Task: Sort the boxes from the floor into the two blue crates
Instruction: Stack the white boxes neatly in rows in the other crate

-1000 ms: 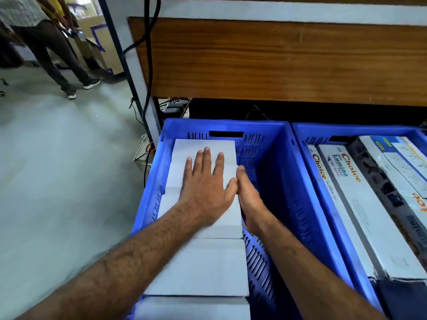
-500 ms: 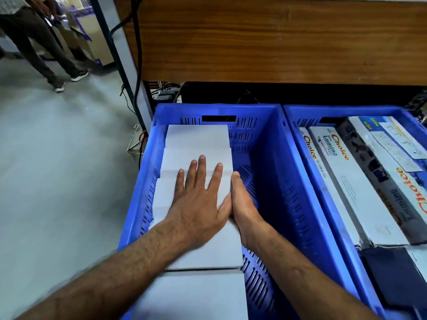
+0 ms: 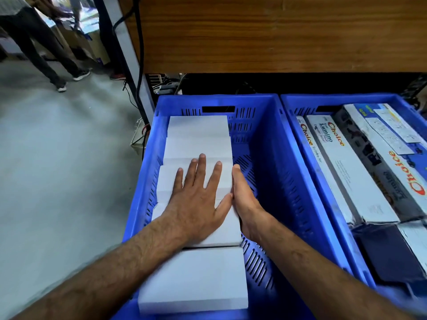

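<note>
Two blue crates stand side by side under a wooden desk. The left crate [image 3: 272,144] holds a row of several plain white boxes [image 3: 198,132] along its left side. My left hand [image 3: 198,199] lies flat, fingers straight, on top of one white box in the middle of the row. My right hand [image 3: 245,199] presses edge-on against the right side of that same box, fingers straight. The right crate [image 3: 298,125] is packed with long printed "Choice" boxes [image 3: 346,172].
A wooden desk panel [image 3: 277,35] overhangs the crates' far end. A white desk leg with black cables [image 3: 136,65] stands left of the left crate. Grey floor [image 3: 57,169] spreads to the left, with people's legs [image 3: 46,49] at the far left.
My hands have stayed on the same white box while my head has shifted, so the crates sit a little lower and farther right in view. The people at the far left have moved.
</note>
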A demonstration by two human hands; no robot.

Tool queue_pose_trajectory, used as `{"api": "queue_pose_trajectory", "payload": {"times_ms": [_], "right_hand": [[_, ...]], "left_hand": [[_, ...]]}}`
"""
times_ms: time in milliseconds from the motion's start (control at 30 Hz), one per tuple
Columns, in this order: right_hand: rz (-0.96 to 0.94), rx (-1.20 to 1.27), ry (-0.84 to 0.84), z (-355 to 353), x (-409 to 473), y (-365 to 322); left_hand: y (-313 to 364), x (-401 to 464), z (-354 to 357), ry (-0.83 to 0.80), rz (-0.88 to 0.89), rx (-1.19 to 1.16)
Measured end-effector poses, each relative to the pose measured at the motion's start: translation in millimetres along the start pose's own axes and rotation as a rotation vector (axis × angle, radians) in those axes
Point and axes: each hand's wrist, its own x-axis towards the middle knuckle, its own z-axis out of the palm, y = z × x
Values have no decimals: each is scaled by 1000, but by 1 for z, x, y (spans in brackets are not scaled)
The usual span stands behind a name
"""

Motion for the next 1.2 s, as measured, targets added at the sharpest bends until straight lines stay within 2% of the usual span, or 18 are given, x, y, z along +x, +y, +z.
{"api": "queue_pose_trajectory", "payload": {"times_ms": [200, 433, 600, 733, 867, 933, 1200], "right_hand": [[34, -62, -7, -7, -28, 2], [77, -52, -34, -8, -48, 26], [114, -7, -14, -1, -51, 27], [182, -9, -35, -8, -59, 27], [353, -133, -77, -11, -72, 35], [395, -93, -112, -6, -75, 38], [387, 6, -106, 1, -74, 43]], "left_hand": [[9, -35, -13, 79, 45, 37], [5, -75, 6, -126, 78, 20], [0, -70, 10, -89, 108, 68], [-12, -76, 2, -46, 226, 57], [-22, -89, -2, -106, 354, 86], [-22, -90, 0, -147, 384, 150], [-31, -79, 3, -195, 430, 118]]}}
